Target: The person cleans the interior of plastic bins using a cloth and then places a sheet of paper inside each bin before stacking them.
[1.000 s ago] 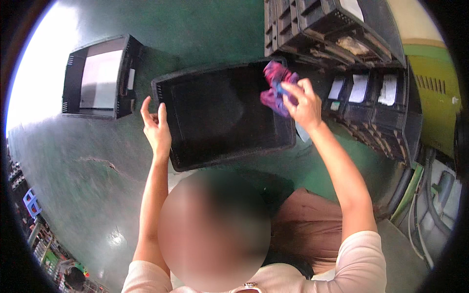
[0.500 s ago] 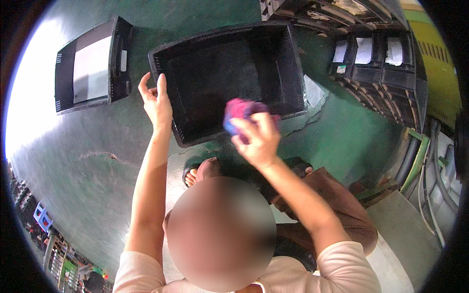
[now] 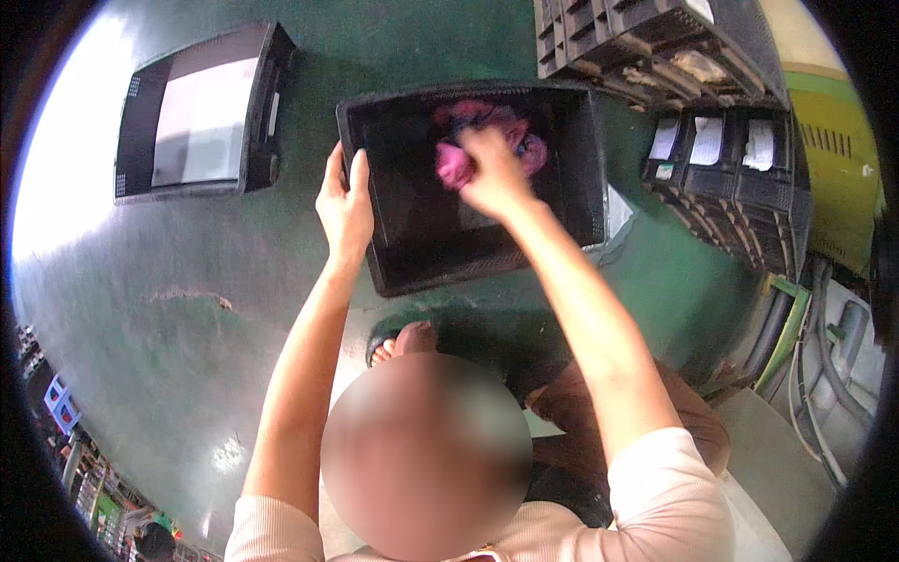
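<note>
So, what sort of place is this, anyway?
Probably a factory or storeroom, though I can't be sure: the scuffed green floor, the paper-labelled black crates and the grey pipes at the right suggest it.

Around me spreads a worn green floor [image 3: 225, 253], with a crack [image 3: 223, 303] to my left and a glossy reflection [image 3: 227, 455]. White glare [image 3: 70, 140] fills the far left. A blue stool [image 3: 62, 405] stands beyond; on my right, grey pipes [image 3: 849, 332] run near a slotted yellow-green panel [image 3: 833, 192].
</note>
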The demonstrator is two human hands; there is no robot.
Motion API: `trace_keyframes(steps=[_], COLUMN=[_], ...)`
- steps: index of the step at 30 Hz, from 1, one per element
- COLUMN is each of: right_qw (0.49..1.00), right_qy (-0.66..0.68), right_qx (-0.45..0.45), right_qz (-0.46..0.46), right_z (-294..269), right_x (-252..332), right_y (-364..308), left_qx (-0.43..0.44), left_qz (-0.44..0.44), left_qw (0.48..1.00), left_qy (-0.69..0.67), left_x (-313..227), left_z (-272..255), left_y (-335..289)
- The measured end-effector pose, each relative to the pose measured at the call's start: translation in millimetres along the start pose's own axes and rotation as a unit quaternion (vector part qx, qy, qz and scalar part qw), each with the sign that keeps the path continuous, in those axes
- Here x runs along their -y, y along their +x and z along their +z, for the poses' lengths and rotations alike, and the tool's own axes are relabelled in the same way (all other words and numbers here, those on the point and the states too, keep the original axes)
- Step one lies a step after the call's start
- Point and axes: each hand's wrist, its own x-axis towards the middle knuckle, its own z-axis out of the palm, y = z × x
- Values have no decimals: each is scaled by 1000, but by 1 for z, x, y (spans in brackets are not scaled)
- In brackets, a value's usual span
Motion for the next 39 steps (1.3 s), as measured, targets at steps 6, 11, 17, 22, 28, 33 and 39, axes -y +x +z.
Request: trace_keyframes(steps=[6,11,17,22,28,33,39], right_qw=[979,958,899,913,891,898,975], right_qy=[-158,-249,-141,21,57,26,-4], right_qx=[121,141,414,406,430,438,186], right_qz=[-33,0,-12,-28,-137,-44,122], right_z=[28,-17,-41,-6,35,-2,-45], right_x=[-38,-85,-85,-32,63,9,-83], right_y=[30,7,-35,-32,-17,-26,-37], left_qx=[-6,7,-18,-18,-7,-1,-19], left_qz=[-55,-64,-75,-60,-44,-62,-4], left_qw=[997,997,997,998,999,998,999], left_qy=[-63,-37,-4,-28,7,13,25], left_x=[8,-6,-6,1,-9,-13,-9], left_z=[2,15,12,10,16,12,18], left_y=[6,10,5,4,0,0,4])
